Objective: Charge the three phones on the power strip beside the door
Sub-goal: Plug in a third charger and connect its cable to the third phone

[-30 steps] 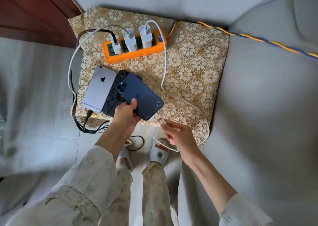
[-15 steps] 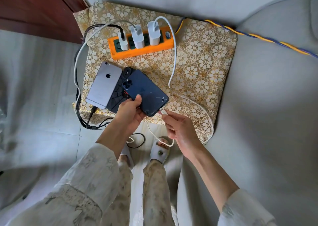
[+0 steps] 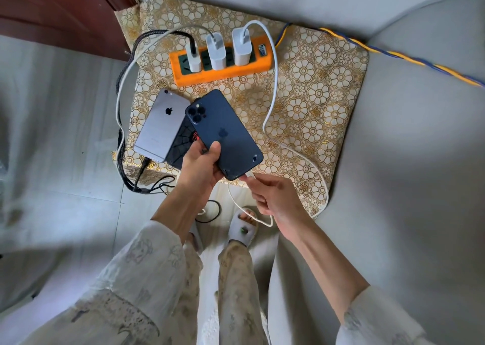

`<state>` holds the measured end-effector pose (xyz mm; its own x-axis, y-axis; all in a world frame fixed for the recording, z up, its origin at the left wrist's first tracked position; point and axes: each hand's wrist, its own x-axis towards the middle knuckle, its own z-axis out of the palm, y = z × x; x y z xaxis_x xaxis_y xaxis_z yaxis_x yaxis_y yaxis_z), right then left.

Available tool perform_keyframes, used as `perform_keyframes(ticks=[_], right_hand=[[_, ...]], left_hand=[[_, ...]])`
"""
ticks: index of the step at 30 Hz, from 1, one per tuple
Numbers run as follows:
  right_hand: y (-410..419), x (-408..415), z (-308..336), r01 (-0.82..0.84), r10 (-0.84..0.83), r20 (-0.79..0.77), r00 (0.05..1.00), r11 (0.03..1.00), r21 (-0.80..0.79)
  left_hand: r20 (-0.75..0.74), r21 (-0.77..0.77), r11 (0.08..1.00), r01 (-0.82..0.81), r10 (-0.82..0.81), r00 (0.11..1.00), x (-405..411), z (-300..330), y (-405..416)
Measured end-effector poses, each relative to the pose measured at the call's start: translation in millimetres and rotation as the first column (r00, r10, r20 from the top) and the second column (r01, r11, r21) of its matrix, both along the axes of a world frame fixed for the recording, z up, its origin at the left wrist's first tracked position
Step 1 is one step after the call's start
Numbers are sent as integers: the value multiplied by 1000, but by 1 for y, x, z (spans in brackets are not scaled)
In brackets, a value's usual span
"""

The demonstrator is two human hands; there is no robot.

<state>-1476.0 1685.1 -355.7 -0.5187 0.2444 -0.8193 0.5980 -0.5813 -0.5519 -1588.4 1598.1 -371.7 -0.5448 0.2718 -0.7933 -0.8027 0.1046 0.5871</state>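
My left hand (image 3: 202, 166) grips the blue phone (image 3: 224, 134), now tilted up; my right hand (image 3: 275, 200) pinches the white plug (image 3: 249, 176), now touching its port.

Navy phone (image 3: 225, 134): matt back. Silver phone (image 3: 161, 125): brushed metal. Power strip (image 3: 223, 75): glossy orange plastic. Floral cloth (image 3: 315, 95): gold sheen. Door (image 3: 52, 11), upper left: wood.

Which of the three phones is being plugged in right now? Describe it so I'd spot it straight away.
Start at the orange power strip on the gold flowered cloth; three phones overlap just in front of it. The one you want is the dark blue phone, gripped by the left hand while the right hand brings a white cable plug to its bottom edge. Its neighbours, silver and spiderweb-patterned, lie untouched.
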Motion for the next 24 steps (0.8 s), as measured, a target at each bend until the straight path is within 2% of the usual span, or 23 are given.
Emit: perform_keyframes(ticks=[4,6,10,14,15,17,18,20,22,24], right_hand=[[1,3,-3,-203,200,40,979,975,95],[6,2,-5,-227,219,78,973,967,114],[15,1,-12,-30,29,12,999,999,37],[13,-8,-23,35,-38,54,998,997,66],[12,-10,-26,59,-63,75,995,997,59],[9,-14,-33,118,-123,118,985,992,51],[8,-15,-36,135,-142,137,980,989,64],[5,-16,-44,159,-176,178,968,982,105],[1,-19,-48,180,-210,206,956,972,154],[-5,-23,-51,212,-246,210,946,962,172]], left_hand=[[-35,-97,984,149,-153,988,0,1,-1],[-36,-120,971,208,-213,976,-3,1,-1],[-30,-122,949,289,-295,955,-11,-1,-4],[-116,-212,878,429,-459,881,-8,-1,-6],[-177,-311,820,481,-548,818,-9,-1,-7],[-278,-578,624,525,-756,593,-12,-4,-11],[-305,-676,549,491,-816,491,-14,-5,-15],[-338,-776,473,418,-870,359,-15,-10,-27],[-297,-857,353,375,-934,199,-15,-16,-43],[-145,-922,157,354,-988,61,-14,-21,-59]])
